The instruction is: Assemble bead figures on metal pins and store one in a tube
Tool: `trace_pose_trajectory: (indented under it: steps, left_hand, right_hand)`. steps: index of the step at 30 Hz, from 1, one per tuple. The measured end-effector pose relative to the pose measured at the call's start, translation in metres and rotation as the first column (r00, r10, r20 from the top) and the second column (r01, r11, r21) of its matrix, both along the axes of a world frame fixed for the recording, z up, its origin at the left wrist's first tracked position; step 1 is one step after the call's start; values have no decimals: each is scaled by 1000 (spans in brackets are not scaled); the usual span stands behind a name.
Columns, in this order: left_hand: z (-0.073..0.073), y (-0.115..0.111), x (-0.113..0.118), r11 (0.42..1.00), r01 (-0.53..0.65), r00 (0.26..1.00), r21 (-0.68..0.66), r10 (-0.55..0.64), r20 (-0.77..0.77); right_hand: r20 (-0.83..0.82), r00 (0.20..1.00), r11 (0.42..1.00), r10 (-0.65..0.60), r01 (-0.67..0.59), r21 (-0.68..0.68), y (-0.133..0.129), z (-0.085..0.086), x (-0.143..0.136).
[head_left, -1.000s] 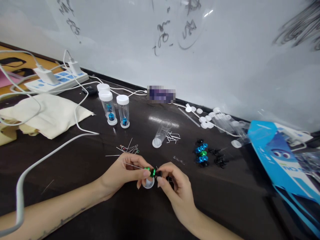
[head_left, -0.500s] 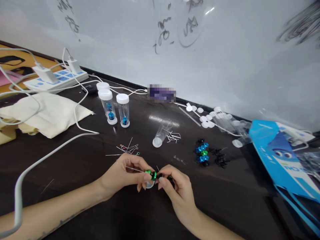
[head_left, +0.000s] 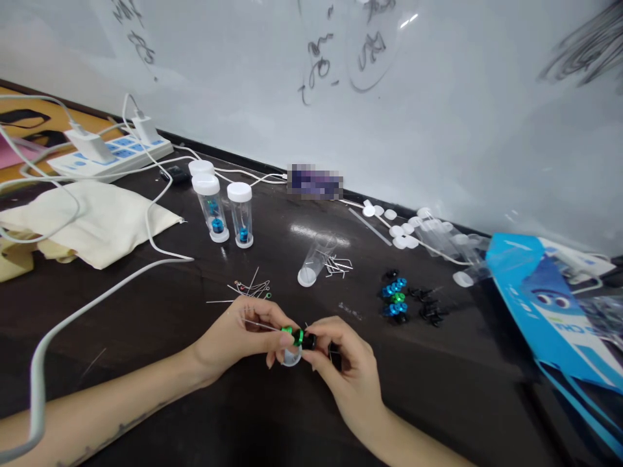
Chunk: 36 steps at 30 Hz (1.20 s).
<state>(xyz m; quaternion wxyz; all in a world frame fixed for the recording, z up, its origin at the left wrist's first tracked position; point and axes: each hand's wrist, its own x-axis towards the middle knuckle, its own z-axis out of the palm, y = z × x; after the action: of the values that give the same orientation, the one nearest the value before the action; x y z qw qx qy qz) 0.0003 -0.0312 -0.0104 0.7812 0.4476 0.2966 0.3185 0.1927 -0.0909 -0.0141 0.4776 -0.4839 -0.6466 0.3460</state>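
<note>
Low in the middle, my left hand (head_left: pixel 257 332) pinches a shiny green spool-shaped piece (head_left: pixel 293 336) between thumb and fingers. A thin metal wire (head_left: pixel 260 325) runs back from it over that hand. At the piece's right end sits a small black part (head_left: pixel 308 341), which the thumb and index finger of my right hand (head_left: pixel 341 357) grip. Below the spool a clear tube with a whitish end (head_left: pixel 292 357) shows partly between the hands; what supports it is hidden. Just beyond my left hand lie several thin wires with small coloured rings (head_left: pixel 252 287).
Capped clear tubes (head_left: pixel 242 217) with blue pieces stand at back left. An uncapped tube (head_left: pixel 315 261) lies beside bent metal pins (head_left: pixel 337 265). Blue and green pieces (head_left: pixel 395 297), black parts (head_left: pixel 430 311), white discs (head_left: pixel 400 241) and a blue bag (head_left: pixel 549 298) lie rightward; a white cable (head_left: pixel 97 318) crosses left.
My right thumb and fingertips have shifted slightly on the black part, showing more of it against the green piece. My left hand keeps its hold almost unmoved.
</note>
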Motion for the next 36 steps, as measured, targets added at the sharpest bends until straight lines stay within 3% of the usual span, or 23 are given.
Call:
trace_pose_trajectory:
  steps: [8,14,21,36]
  left_hand:
    - [3,0,1,999,44,999,-9,-44,1]
    - [4,1,1,999,45,999,-17,-44,13]
    - [3,0,1,997,66,997,-45,-64,39]
    - [4,3,0,991,89,996,-96,-89,9]
  right_hand:
    - [8,999,998,45,-45,-35,0,2,1]
    - [-33,999,997,1,2,75,0,0,-1]
    - [-41,999,995,-3,8,101,1,1,-3]
    - [-29,999,997,40,-42,-65,2,-2,1]
